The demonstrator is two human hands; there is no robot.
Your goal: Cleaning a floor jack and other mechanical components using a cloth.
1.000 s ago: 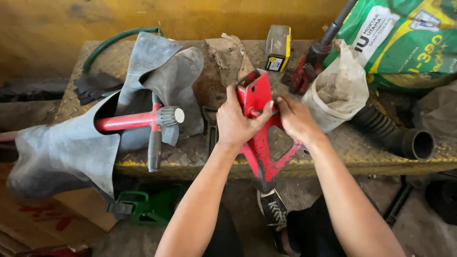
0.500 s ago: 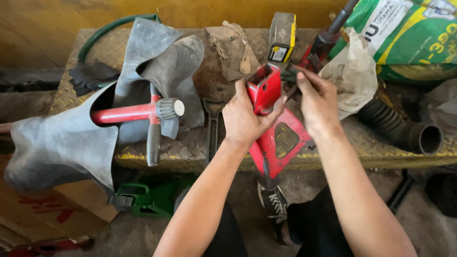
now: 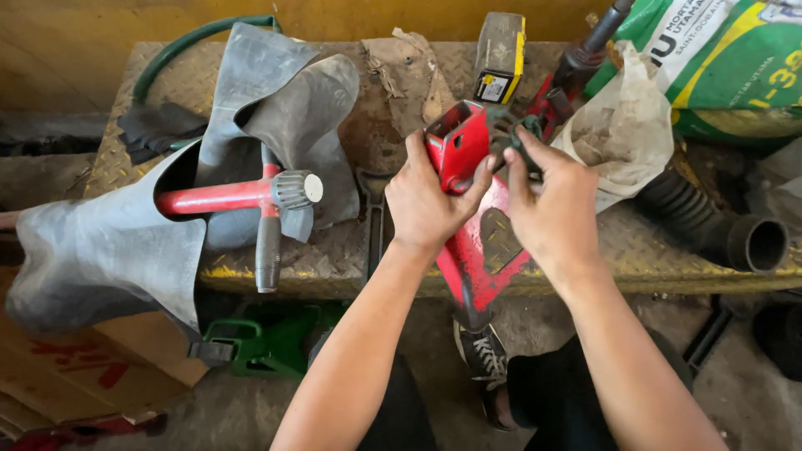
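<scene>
Two hands meet on a red metal bracket [image 3: 468, 196] just right of the frame's centre. The left hand [image 3: 430, 200] is closed around its upper boxed end, thumb pressed against the side, holding it tilted up off the desk [image 3: 334, 259]. The right hand [image 3: 551, 205] pinches a small dark part [image 3: 511, 134] at the bracket's top with fingertips curled, not wrapped around the bracket itself. The bracket's lower flat plate rests on the desk's near edge and hangs past it.

The step in hand looks like fitting or freeing that dark piece at the bracket's head; the next move seems to call for the left hand to keep the bracket steady while the right works with a fine fingertip grip.

Left of centre lies a grey rubber inner tube [image 3: 109, 242], with a red T-handled tool [image 3: 242, 196] resting on it. A yellow-and-grey box [image 3: 499, 58] stands at upper centre, a pale plastic bag [image 3: 622, 134] to the right, a green-and-white sack [image 3: 727, 58] in the upper right corner, and a black corrugated hose [image 3: 718, 225] at the right edge.
</scene>
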